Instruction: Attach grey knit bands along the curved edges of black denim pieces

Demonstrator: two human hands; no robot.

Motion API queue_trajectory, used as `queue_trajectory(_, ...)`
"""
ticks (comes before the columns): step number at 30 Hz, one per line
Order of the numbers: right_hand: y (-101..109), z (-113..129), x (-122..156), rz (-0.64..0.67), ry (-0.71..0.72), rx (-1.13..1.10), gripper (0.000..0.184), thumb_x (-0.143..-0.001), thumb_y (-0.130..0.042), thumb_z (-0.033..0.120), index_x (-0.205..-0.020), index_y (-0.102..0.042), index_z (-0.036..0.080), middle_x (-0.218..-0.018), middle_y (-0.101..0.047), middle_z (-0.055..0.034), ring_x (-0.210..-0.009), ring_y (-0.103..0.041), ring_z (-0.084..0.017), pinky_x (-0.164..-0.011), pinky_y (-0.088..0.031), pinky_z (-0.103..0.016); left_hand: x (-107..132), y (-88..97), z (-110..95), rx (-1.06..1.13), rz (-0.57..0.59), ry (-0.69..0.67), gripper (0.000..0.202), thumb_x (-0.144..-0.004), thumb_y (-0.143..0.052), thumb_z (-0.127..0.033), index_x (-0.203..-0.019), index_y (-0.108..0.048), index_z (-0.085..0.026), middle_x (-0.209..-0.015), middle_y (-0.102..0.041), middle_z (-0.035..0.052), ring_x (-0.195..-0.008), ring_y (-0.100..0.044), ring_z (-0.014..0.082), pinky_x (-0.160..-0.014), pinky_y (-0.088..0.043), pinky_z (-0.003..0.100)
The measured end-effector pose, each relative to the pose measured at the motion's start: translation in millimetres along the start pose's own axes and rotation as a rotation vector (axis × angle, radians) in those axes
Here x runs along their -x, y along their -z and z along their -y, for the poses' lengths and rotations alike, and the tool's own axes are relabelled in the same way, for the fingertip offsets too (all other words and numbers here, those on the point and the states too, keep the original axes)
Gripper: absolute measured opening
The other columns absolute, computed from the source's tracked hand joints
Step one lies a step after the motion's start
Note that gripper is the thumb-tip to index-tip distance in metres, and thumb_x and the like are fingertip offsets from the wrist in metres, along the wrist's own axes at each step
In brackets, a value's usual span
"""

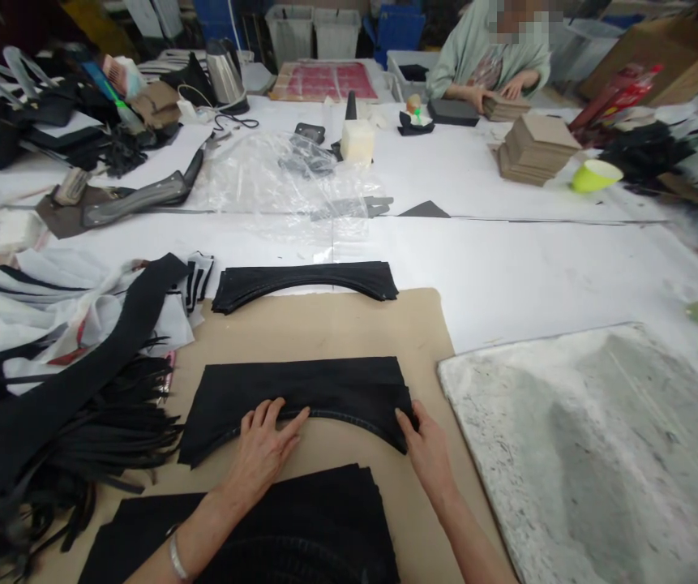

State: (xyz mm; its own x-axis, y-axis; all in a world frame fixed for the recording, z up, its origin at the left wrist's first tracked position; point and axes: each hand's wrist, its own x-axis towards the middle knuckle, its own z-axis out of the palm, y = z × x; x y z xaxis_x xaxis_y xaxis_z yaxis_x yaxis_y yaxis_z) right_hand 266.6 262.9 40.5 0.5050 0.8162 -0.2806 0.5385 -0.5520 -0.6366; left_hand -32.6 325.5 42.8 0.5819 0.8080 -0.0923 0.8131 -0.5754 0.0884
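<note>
A black cut piece of fabric or leather [306,385] with an arched lower edge lies in the middle of a tan board. My left hand [267,442] rests flat near the arch, fingers spread. At the piece's right end, my right hand [426,442] pinches the edge between thumb and fingers; the fingertips underneath are hidden. Farther back is a stack of similar black curved pieces [306,280]. Closer to me, beneath my left forearm, lie larger black sheets [324,519], partly covered by the arm.
The tan board [324,337] sits on a white table. Black strips [111,414] and striped scraps [38,284] heap up at left; a stained slab [597,438] lies at right. Beyond are clear plastic [251,182], a cutter-like tool [142,199], cardboard stacks [537,146] and a co-worker [488,61] handling cardboard.
</note>
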Motion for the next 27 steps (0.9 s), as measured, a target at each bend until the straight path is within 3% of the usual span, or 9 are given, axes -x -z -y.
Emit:
queue_trajectory(7, -10, 0, -5, 0.015, -0.031, 0.171, 0.027, -0.086, -0.04, 0.04, -0.088, -0.058, 0.019, -0.081, -0.066, -0.0091, -0.074, -0.062, -0.025, -0.067, -0.039, -0.034, 1, -2.2, -2, -0.02, 0.002, -0.001, 0.051, -0.089, -0.057, -0.028, -0.136, -0.045, -0.043, -0.128, -0.05, 0.0124, -0.115, -0.045, 0.0324, -0.089, -0.04, 0.046)
queue_trajectory(16, -12, 0, -7, 0.01, -0.041, 0.296, 0.032, -0.09, -0.038, 0.041, -0.098, -0.059, 0.018, -0.084, -0.067, -0.0091, -0.077, -0.064, -0.025, -0.067, -0.041, -0.033, -4, 3.7, -7, -0.053, 0.036, 0.017, 0.053, -0.089, -0.057, -0.03, -0.138, -0.041, -0.044, -0.125, -0.05, 0.0125, -0.115, -0.045, 0.0329, -0.088, -0.042, 0.048)
queue_trajectory(23, -5, 9, 1, -0.118, -0.012, 0.328, 0.045, -0.091, -0.036, 0.048, -0.117, -0.05, 0.014, -0.101, -0.06, -0.0138, -0.079, -0.059, -0.025, -0.063, -0.041, -0.035, -3, 8.1, -11, -0.019, 0.054, 0.055, 0.053, -0.087, -0.06, -0.029, -0.136, -0.044, -0.043, -0.127, -0.049, 0.013, -0.116, -0.045, 0.0345, -0.089, -0.041, 0.051)
queue_trajectory(25, -5, 16, 2, -0.144, 0.093, 0.317, 0.044, -0.092, -0.034, 0.047, -0.119, -0.05, 0.015, -0.107, -0.056, -0.0148, -0.09, -0.057, -0.027, -0.071, -0.043, -0.037, -3, 7.4, -12, 0.008, 0.059, 0.068, 0.052, -0.088, -0.06, -0.03, -0.136, -0.044, -0.043, -0.129, -0.048, 0.0131, -0.118, -0.044, 0.035, -0.09, -0.04, 0.052)
queue_trajectory(27, -10, 25, 4, -0.106, 0.319, 0.314, 0.038, -0.094, -0.034, 0.041, -0.118, -0.053, 0.018, -0.108, -0.055, -0.0129, -0.099, -0.054, -0.026, -0.083, -0.042, -0.038, -3, 6.3, -12, 0.038, 0.062, 0.083, 0.052, -0.088, -0.059, -0.03, -0.136, -0.043, -0.042, -0.13, -0.047, 0.0134, -0.12, -0.043, 0.0348, -0.091, -0.039, 0.053)
